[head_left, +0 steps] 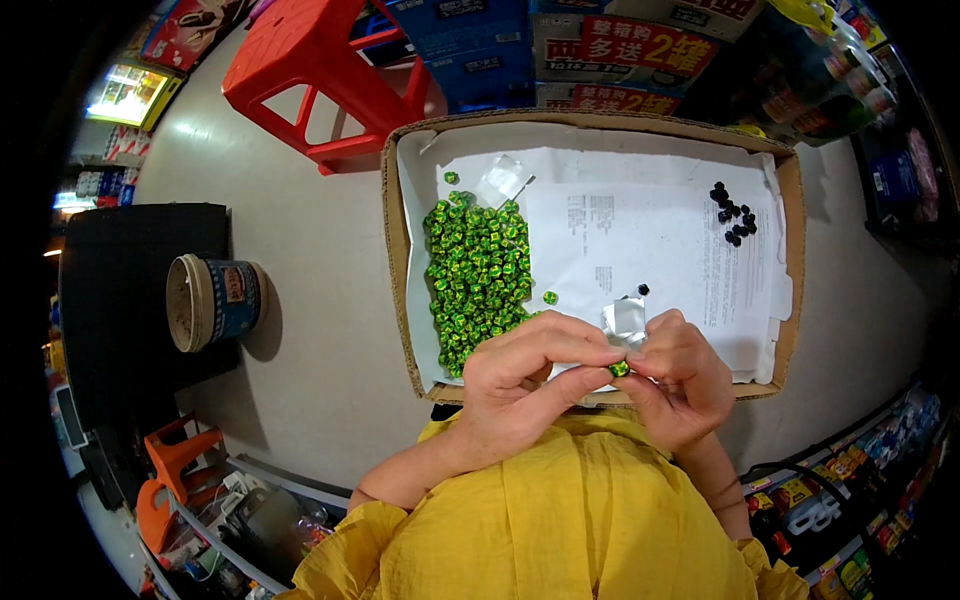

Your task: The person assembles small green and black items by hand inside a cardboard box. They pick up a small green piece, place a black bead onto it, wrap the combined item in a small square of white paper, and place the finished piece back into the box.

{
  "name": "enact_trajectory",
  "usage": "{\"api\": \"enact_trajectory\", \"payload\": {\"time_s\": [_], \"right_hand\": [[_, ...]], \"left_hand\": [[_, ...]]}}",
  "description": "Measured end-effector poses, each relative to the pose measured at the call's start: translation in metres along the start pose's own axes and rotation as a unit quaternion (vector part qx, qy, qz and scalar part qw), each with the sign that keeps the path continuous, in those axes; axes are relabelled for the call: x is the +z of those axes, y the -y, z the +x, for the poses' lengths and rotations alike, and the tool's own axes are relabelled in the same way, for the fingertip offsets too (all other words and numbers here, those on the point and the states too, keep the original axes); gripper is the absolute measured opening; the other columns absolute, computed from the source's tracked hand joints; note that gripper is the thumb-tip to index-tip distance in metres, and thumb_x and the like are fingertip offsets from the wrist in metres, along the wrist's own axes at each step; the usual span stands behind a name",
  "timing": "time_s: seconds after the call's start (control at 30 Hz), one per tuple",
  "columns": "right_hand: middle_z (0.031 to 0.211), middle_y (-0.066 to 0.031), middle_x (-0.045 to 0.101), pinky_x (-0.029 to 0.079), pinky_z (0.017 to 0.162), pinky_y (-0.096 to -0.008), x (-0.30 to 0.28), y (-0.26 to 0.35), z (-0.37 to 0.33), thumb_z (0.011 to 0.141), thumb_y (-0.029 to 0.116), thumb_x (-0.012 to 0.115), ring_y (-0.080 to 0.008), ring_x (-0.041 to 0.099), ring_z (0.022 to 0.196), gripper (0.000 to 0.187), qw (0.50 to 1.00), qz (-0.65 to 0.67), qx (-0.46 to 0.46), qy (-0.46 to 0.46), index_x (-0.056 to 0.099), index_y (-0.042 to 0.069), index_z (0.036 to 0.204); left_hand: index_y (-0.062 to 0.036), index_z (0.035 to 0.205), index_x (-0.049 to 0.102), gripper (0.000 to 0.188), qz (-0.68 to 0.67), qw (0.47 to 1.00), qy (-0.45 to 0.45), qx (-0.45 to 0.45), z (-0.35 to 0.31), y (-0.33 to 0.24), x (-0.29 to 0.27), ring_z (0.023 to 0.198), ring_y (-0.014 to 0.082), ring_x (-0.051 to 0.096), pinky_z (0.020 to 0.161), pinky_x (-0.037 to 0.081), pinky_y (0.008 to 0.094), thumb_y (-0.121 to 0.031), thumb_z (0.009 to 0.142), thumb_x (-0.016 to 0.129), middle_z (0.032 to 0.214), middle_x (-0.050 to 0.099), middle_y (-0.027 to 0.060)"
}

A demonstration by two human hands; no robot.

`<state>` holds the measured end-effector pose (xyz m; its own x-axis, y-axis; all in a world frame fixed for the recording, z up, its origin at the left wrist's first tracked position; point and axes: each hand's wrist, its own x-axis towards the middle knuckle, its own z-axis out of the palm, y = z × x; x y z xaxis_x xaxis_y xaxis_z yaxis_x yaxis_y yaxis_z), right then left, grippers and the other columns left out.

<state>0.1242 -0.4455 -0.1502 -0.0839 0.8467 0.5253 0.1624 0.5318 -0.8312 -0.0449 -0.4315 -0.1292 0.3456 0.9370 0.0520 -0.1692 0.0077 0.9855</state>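
My left hand [525,375] and my right hand [680,380] meet over the near edge of a shallow cardboard box [400,250]. Together they pinch one small green wrapped candy [620,368], with a clear crinkled wrapper [627,318] sticking up between the fingertips. Inside the box, on white paper [640,230], lies a heap of several green wrapped candies [478,275] at the left. A few small black pieces [733,215] sit at the far right. Another clear wrapper [503,180] lies at the top of the heap.
A round tub with a blue label [213,300] lies on its side left of the box. A red plastic stool [320,70] stands beyond it. Printed cartons [620,50] are stacked behind the box. Shelves of goods line the right and lower edges.
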Motion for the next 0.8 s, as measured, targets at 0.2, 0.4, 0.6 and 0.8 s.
{"api": "enact_trajectory", "payload": {"time_s": [0.2,0.4,0.6,0.8], "right_hand": [[0.073,-0.0057,0.056,0.039,0.053,-0.0283,-0.004,0.013,0.012,0.061,-0.001,0.074,-0.0175,0.05,0.062,0.028,0.996,-0.012,0.068,0.056,0.061,0.003,0.086],[0.073,-0.0049,0.055,0.04,0.055,-0.0296,-0.009,0.009,0.008,0.059,0.0,0.073,-0.0191,0.05,0.061,0.025,0.996,-0.041,-0.005,0.078,0.062,0.003,0.082],[0.075,-0.0034,0.055,0.039,0.055,-0.028,-0.013,0.011,0.014,0.053,0.001,0.073,-0.0169,0.049,0.059,0.031,0.988,-0.108,-0.065,0.091,0.063,0.003,0.081],[0.079,-0.0018,0.055,0.04,0.057,-0.0278,-0.015,0.013,0.017,0.051,0.001,0.074,-0.0162,0.049,0.06,0.038,0.97,-0.174,-0.105,0.134,0.064,0.002,0.088]], "left_hand": [[0.0007,0.105,0.05,0.033,-0.094,0.995,-0.004,-0.045,0.005,-0.007,-0.005,0.081,0.0099,0.056,0.076,0.044,0.0242,0.007,0.076,0.063,0.088,0.061,0.0088],[-0.0021,0.107,0.044,0.042,-0.241,0.951,0.052,-0.187,0.008,-0.012,-0.007,0.079,0.0092,0.056,0.073,0.044,0.024,0.006,0.073,0.067,0.086,0.061,0.0059],[-0.0028,0.103,0.046,0.04,-0.157,0.975,0.047,-0.152,0.005,-0.008,-0.007,0.077,0.0083,0.055,0.072,0.044,0.0227,0.005,0.072,0.069,0.086,0.061,0.0049],[-0.0025,0.101,0.047,0.037,-0.124,0.982,0.038,-0.14,0.009,-0.007,-0.004,0.08,0.0082,0.056,0.073,0.044,0.0228,0.006,0.071,0.068,0.085,0.059,0.0032]]}}
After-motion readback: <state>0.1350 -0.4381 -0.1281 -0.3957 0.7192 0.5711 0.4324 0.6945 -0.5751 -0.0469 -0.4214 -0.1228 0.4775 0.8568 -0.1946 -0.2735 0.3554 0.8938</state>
